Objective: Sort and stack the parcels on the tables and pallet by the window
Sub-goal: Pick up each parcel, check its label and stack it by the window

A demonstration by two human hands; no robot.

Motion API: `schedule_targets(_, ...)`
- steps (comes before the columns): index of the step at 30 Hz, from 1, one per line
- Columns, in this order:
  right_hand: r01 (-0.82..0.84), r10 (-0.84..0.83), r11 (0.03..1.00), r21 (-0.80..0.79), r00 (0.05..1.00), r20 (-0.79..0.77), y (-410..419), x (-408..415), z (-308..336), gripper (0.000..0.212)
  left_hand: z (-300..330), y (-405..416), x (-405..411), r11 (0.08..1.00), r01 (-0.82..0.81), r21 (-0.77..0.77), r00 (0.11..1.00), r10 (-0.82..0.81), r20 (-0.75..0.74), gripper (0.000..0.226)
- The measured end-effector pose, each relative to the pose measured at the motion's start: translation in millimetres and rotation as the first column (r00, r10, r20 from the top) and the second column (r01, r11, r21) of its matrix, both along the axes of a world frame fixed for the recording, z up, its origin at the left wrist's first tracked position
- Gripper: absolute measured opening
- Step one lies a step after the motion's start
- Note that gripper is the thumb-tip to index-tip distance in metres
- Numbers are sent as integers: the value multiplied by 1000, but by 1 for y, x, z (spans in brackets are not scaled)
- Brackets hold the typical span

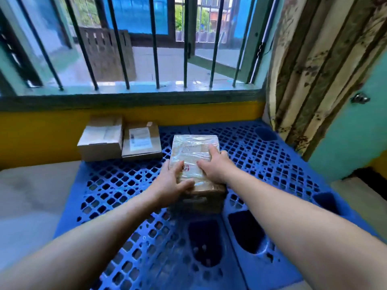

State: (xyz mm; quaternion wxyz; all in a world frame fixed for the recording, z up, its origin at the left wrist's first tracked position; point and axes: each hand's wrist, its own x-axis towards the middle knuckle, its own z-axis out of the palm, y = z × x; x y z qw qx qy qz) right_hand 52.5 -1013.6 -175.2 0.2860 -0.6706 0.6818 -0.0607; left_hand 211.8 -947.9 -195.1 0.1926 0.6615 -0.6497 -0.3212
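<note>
A brown parcel wrapped in clear tape [193, 151] lies on the blue plastic pallet [272, 168], near its middle. My left hand [171, 181] grips the parcel's near left edge, thumb across the near top. My right hand [215, 166] rests on its top right, fingers stretched along the top towards the far side. Two smaller cardboard parcels stand side by side at the pallet's far left corner, against the yellow wall: a taller one [100, 139] and a flatter one with a white label [141, 141].
A barred window [155, 45] runs along the far wall above a yellow band. A patterned curtain [314, 70] hangs at the right. Grey floor [31, 195] lies left of the pallet. The pallet has large dark openings near me.
</note>
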Motion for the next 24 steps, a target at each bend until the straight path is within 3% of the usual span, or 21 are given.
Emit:
schedule_targets(11,-165,166,986,-33,986,34,-129,26,-6,79,-2,-100,15,983,-181,-35,972,184,148,72)
schedule_targets(24,-238,245,968,-77,965,96,-206,58,-10,79,4,-169,40,963,-267,40,917,241,318,71)
